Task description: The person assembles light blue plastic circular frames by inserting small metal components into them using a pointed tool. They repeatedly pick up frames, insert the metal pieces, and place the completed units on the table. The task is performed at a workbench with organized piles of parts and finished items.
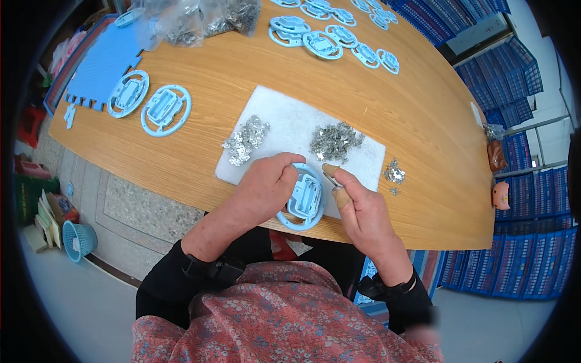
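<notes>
A light blue plastic toy steering wheel [304, 198] lies at the table's near edge, partly on a white foam pad [242, 109]. My left hand [271, 184] grips its left rim, with the index finger stretched over the top. Close to the wheel's right side, my right hand [362, 209] is closed in a pinch on a small silvery metal piece [330, 178], whose exact kind I cannot make out. Tan covers sit on that hand's thumb and index fingertips. Two heaps of small metal plates rest on the pad: a left heap [247, 139] and a right heap [336, 141].
More metal plates [394, 172] lie right of the pad. Two blue wheels [166, 111] sit at the left by a blue foam mat [106, 60]. Several wheels [322, 45] and clear bags [193, 21] are at the back. Blue crates [508, 263] are stacked on the right.
</notes>
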Action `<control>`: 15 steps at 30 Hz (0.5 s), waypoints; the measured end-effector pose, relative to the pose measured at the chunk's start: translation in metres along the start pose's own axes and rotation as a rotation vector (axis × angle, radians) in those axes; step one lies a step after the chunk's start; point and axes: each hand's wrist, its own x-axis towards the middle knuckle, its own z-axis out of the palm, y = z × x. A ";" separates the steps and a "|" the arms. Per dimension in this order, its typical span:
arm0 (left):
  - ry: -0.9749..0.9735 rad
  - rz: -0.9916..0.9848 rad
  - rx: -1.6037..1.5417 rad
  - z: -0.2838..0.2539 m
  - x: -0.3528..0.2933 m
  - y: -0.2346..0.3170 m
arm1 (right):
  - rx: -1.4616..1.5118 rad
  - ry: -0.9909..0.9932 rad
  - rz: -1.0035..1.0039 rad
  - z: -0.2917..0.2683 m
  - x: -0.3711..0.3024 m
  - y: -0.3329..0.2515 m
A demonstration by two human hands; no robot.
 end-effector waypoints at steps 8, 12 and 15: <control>-0.009 -0.012 0.021 0.000 0.001 0.006 | -0.033 -0.087 0.008 0.016 -0.004 -0.001; -0.005 -0.026 0.017 0.000 0.000 0.005 | -0.002 -0.025 0.111 0.011 -0.004 0.001; -0.003 -0.006 0.036 -0.001 0.001 0.004 | -0.151 -0.049 0.003 0.005 -0.006 0.004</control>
